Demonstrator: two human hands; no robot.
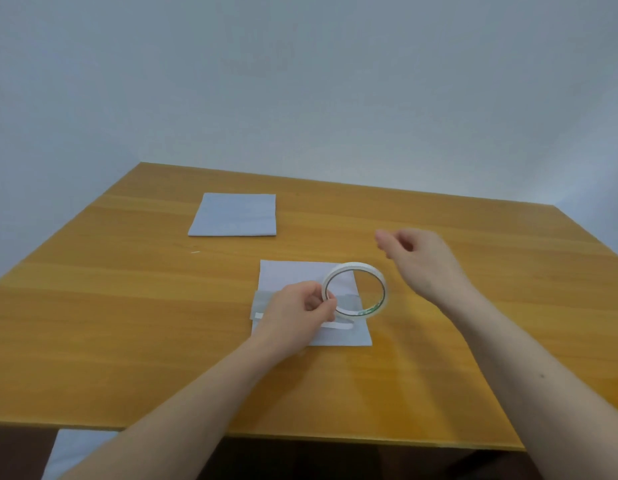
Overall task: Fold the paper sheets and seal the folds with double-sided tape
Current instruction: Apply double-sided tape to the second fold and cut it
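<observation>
Left hand [302, 306] pinches tape roll [355, 291] upright over paper sheet [311, 303] near table [127, 323] front edge. Right hand [421, 261] hovers right, fingers loose, holding nothing. Folded sheet [234, 215] toward back-left corner.

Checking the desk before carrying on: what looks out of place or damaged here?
Little stands out. A tiny white scrap lies loose on the wooden table, left of the near white paper sheet. The far folded white sheet lies flat and undamaged.
</observation>
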